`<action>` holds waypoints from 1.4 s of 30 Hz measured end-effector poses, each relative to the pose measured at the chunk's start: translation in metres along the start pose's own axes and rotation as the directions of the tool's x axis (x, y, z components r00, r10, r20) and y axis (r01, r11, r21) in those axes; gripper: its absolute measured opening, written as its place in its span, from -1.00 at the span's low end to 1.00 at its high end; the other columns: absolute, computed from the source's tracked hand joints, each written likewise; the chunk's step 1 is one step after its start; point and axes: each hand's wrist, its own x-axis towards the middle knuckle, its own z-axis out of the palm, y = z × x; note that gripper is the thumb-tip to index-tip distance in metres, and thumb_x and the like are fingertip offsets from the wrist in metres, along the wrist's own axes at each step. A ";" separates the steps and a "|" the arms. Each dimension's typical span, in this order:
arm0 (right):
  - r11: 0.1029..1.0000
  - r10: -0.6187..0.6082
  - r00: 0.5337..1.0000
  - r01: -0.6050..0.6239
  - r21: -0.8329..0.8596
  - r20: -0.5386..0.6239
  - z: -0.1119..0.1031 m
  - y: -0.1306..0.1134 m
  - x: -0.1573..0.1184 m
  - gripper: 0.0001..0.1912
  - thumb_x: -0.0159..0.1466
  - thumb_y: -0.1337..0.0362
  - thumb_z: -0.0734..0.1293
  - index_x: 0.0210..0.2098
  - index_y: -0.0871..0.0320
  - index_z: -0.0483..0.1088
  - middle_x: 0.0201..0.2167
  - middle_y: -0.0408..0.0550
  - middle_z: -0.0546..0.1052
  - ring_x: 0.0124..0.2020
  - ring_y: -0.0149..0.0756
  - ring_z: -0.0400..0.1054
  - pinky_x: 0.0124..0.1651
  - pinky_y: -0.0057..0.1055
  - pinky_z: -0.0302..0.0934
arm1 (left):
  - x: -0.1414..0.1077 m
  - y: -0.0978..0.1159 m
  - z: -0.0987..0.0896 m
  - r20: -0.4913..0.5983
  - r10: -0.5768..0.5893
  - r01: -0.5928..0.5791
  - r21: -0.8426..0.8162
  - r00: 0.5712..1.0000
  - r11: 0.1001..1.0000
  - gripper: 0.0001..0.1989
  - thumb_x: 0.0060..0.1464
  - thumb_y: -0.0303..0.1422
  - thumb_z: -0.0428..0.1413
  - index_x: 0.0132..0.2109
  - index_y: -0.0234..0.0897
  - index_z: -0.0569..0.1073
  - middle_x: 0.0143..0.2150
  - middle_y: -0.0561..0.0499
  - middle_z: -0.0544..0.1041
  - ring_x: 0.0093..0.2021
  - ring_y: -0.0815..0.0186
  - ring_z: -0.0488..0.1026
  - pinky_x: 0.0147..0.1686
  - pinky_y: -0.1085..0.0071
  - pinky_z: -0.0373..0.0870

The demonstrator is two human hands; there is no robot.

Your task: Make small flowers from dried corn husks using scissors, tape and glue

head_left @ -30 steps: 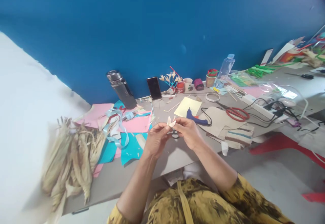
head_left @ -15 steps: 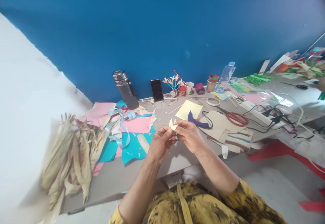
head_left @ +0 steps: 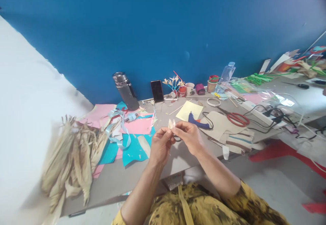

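Observation:
Between my fingertips, above the front of the table, is a small cream flower [head_left: 171, 124] with pointed petals that looks made of dried husk. My left hand [head_left: 161, 144] pinches it low down from the left. From the right, the thumb and fingers of my right hand [head_left: 188, 137] close on its petals. The flower's lower end is hidden behind my fingers. Just beyond my right hand lies a blue glue gun [head_left: 197, 121], by a pale yellow paper sheet [head_left: 189, 110]. Similar small flowers on stems [head_left: 173, 81] stand at the wall.
Dried corn husks [head_left: 68, 160] are heaped at the left, beside pink and blue paper sheets [head_left: 136, 152]. A thermos [head_left: 125, 90], a phone [head_left: 157, 90] and a plastic bottle [head_left: 225, 78] line the wall. Red-handled scissors [head_left: 238, 119] and a power strip [head_left: 262, 115] lie right.
The flower has turned a little between my fingers, its petals now pointing more upward. My right fingers have shifted slightly on the petals. Both hands stay in nearly the same place.

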 end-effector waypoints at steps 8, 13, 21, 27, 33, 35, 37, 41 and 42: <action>0.952 -0.275 0.948 0.245 -0.183 -0.161 0.000 0.003 0.001 -0.80 0.18 0.17 0.43 -0.44 0.17 0.46 -0.53 -0.18 0.44 -0.52 -0.44 0.23 -0.44 -0.49 0.15 | -0.002 0.005 0.003 0.004 -0.078 0.078 -0.171 0.997 0.982 -0.65 -0.21 -0.31 0.45 -0.46 -0.34 0.42 -0.51 0.13 0.36 -0.54 0.53 0.22 -0.54 0.55 0.14; 0.989 -0.143 0.971 0.134 -0.061 -0.192 0.000 -0.002 0.004 -0.70 0.14 0.06 0.47 -0.45 0.17 0.45 -0.58 -0.21 0.36 -0.58 -0.48 0.10 -0.53 -0.50 0.02 | -0.005 0.006 0.003 0.036 -0.075 0.080 -0.175 0.997 0.981 -0.70 -0.14 -0.34 0.42 -0.44 -0.31 0.42 -0.42 0.08 0.44 -0.51 0.50 0.28 -0.54 0.54 0.16; 0.993 0.037 0.999 -0.033 0.115 -0.027 0.004 0.002 -0.001 -0.66 0.08 0.04 0.51 -0.47 0.18 0.45 -0.62 -0.24 0.29 -0.61 -0.53 0.00 -0.58 -0.53 -0.12 | -0.006 0.002 0.000 -0.014 -0.001 0.000 -0.015 1.000 1.000 -0.77 -0.15 -0.39 0.39 -0.38 -0.28 0.47 -0.53 0.13 0.39 -0.53 0.47 0.31 -0.46 0.49 0.24; 0.997 0.022 1.000 -0.022 0.078 0.003 0.003 0.003 -0.002 -0.68 0.11 0.04 0.50 -0.43 0.18 0.46 -0.62 -0.23 0.32 -0.61 -0.51 0.03 -0.56 -0.51 -0.09 | -0.006 0.002 -0.004 -0.049 0.140 -0.131 0.155 0.989 0.979 -0.82 -0.09 -0.35 0.36 -0.35 -0.27 0.52 -0.53 0.13 0.40 -0.53 0.47 0.29 -0.45 0.48 0.24; 0.996 -0.056 0.998 0.057 -0.064 0.020 0.002 -0.003 -0.004 -0.71 0.11 0.08 0.49 -0.48 0.17 0.45 -0.58 -0.20 0.41 -0.56 -0.44 0.18 -0.48 -0.47 0.06 | -0.009 0.008 -0.008 -0.049 0.236 -0.202 0.365 0.970 0.909 -0.86 -0.06 -0.34 0.35 -0.38 -0.27 0.56 -0.49 0.08 0.46 -0.50 0.43 0.32 -0.44 0.48 0.25; 0.996 -0.057 0.998 0.058 -0.068 0.017 0.002 -0.006 -0.005 -0.71 0.11 0.08 0.48 -0.50 0.17 0.44 -0.60 -0.21 0.40 -0.56 -0.44 0.18 -0.48 -0.47 0.06 | -0.009 0.011 -0.008 -0.005 0.240 -0.218 0.398 0.971 0.891 -0.88 -0.04 -0.34 0.34 -0.35 -0.26 0.57 -0.49 0.07 0.48 -0.49 0.42 0.34 -0.42 0.47 0.27; 0.997 -0.037 0.999 0.038 -0.066 0.021 0.002 -0.008 -0.006 -0.70 0.13 0.07 0.47 -0.50 0.17 0.44 -0.60 -0.20 0.40 -0.57 -0.44 0.18 -0.49 -0.46 0.05 | -0.009 0.014 -0.008 0.022 0.239 -0.227 0.409 0.971 0.884 -0.89 -0.04 -0.34 0.34 -0.34 -0.25 0.59 -0.49 0.06 0.50 -0.49 0.41 0.35 -0.41 0.46 0.29; 0.996 -0.026 0.998 0.031 -0.083 0.055 0.001 -0.008 -0.006 -0.70 0.15 0.06 0.45 -0.50 0.17 0.44 -0.60 -0.19 0.41 -0.56 -0.42 0.21 -0.48 -0.45 0.06 | -0.007 0.015 -0.010 -0.008 0.256 -0.224 0.461 0.967 0.859 -0.90 -0.04 -0.35 0.34 -0.37 -0.26 0.61 -0.53 0.06 0.49 -0.50 0.40 0.33 -0.41 0.46 0.29; 0.994 -0.041 0.998 0.046 -0.103 0.055 0.001 -0.008 -0.006 -0.71 0.15 0.08 0.45 -0.50 0.17 0.43 -0.60 -0.19 0.41 -0.55 -0.42 0.20 -0.47 -0.45 0.05 | -0.007 0.015 -0.011 -0.015 0.262 -0.224 0.477 0.965 0.850 -0.90 -0.04 -0.34 0.34 -0.39 -0.26 0.60 -0.54 0.06 0.48 -0.50 0.40 0.33 -0.41 0.46 0.28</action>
